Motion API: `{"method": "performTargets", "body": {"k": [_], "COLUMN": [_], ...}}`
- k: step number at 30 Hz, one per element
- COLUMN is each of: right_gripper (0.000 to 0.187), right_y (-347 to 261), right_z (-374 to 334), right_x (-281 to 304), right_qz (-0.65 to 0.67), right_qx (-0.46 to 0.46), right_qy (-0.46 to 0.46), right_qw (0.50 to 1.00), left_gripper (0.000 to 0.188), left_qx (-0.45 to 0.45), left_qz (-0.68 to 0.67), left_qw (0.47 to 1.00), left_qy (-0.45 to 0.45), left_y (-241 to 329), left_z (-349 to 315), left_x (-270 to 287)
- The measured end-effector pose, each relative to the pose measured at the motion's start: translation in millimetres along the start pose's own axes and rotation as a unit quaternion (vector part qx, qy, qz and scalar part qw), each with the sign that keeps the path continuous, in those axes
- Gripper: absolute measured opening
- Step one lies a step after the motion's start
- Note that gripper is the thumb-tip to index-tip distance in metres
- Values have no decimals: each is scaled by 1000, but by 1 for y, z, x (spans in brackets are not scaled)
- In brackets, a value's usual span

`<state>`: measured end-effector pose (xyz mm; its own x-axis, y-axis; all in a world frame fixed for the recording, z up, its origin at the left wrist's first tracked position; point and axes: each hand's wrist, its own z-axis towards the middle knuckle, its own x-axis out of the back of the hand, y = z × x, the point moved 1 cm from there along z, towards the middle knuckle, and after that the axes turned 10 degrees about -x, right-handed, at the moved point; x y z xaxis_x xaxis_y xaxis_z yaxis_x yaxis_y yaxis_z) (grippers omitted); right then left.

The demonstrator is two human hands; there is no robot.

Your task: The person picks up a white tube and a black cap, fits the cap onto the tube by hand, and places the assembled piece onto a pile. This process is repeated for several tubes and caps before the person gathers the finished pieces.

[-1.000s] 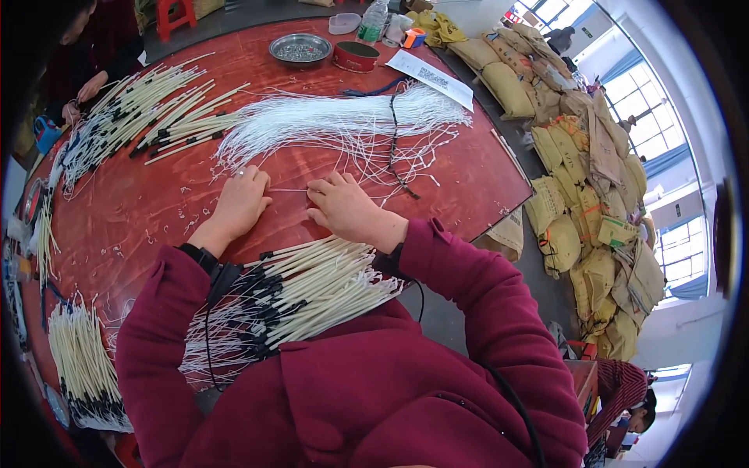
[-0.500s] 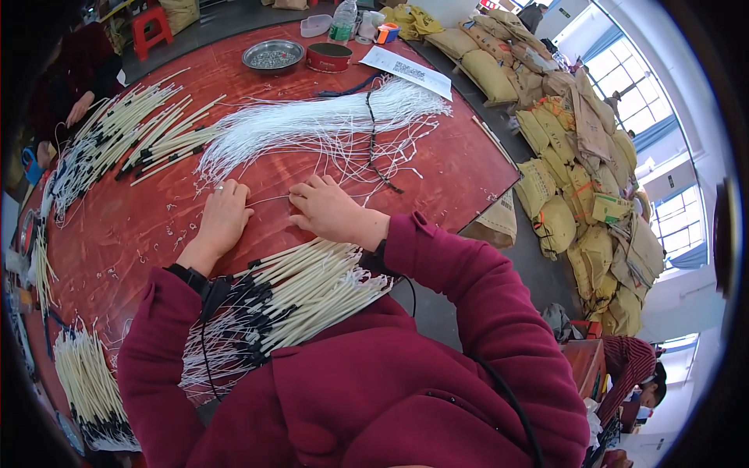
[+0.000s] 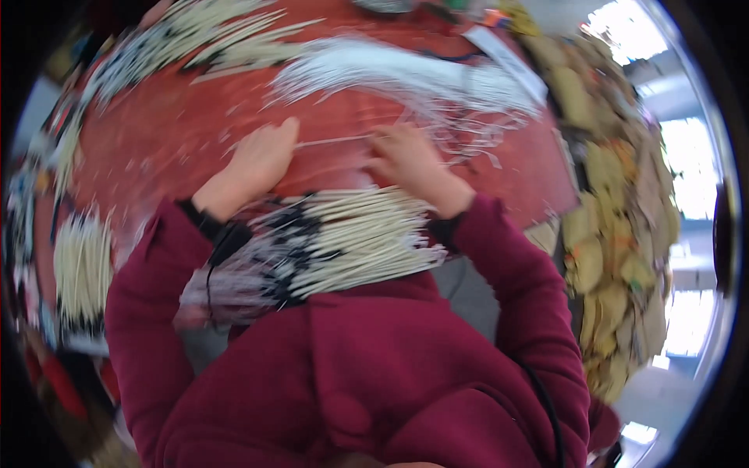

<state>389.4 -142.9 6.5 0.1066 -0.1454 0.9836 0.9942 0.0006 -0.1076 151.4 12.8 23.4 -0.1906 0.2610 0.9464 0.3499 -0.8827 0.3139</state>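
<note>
A thin white string runs nearly straight between my two hands above the red table. My left hand is closed on its left end, and my right hand pinches its right part, fingers bent. Beyond my right hand lies a thick bundle of white strings, its loose ends curling toward the right. Just below my hands, at the table's near edge, sits a pile of cream-coloured sticks with black bands and white string tails. Motion blur hides the fingertips.
More cream sticks lie at the far left of the red table, and an upright-looking bunch at the near left. A white paper sheet lies at the far right. Stacked yellowish sacks stand beyond the table's right edge.
The view has tilted downward and turned, so the table sits higher in the picture. My hands have moved apart, and the white string between them now looks pulled straighter.
</note>
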Motion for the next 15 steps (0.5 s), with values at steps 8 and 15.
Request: {"method": "performTargets", "body": {"k": [8, 15], "right_gripper": [49, 51], "right_y": [-10, -26], "right_z": [-2, 2], "right_x": [1, 7], "right_qz": [13, 35], "right_qx": [-4, 10], "right_qy": [-13, -34], "right_qw": [1000, 999], "left_gripper": [12, 18], "left_qx": [118, 144], "left_qz": [-153, -50], "left_qw": [979, 987], "left_qy": [58, 57], "left_y": [-50, -82], "left_z": [-101, -105], "left_x": [3, 31]}}
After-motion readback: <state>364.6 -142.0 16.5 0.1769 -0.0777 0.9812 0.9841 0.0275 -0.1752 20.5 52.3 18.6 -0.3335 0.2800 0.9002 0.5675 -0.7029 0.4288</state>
